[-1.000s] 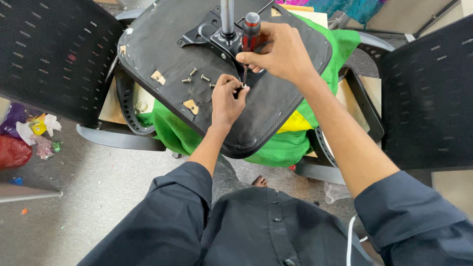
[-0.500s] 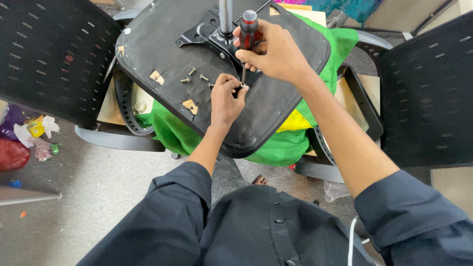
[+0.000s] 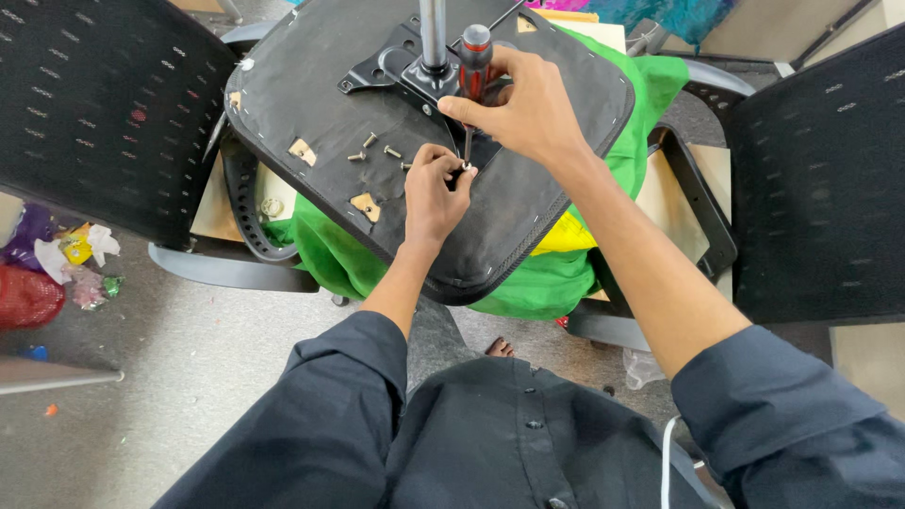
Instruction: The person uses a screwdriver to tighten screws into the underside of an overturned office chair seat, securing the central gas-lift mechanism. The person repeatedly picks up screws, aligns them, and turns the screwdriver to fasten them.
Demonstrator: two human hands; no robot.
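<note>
Screwdriver (image 3: 473, 71), red-and-black handled, stands upright over the upturned seat base (image 3: 311, 104), tip at a screw (image 3: 467, 168); my right hand (image 3: 528, 104) has its fingers clamped on the handle; my left hand (image 3: 434, 193) pinches the screw. Since a second ago, grip and tip position read unchanged; driving appears underway. Loose screws (image 3: 377, 149) lie just beside; no containers visible.

Small tan paper labels (image 3: 303, 151) are stuck on the black underside of the upturned seat, one near its left edge and another (image 3: 366, 205) lower down, both rough-edged rectangles. On the floor at far left lies a heap of crumpled wrappers (image 3: 75, 254), yellow, white and purple, beside a red mesh bag (image 3: 26, 297).
</note>
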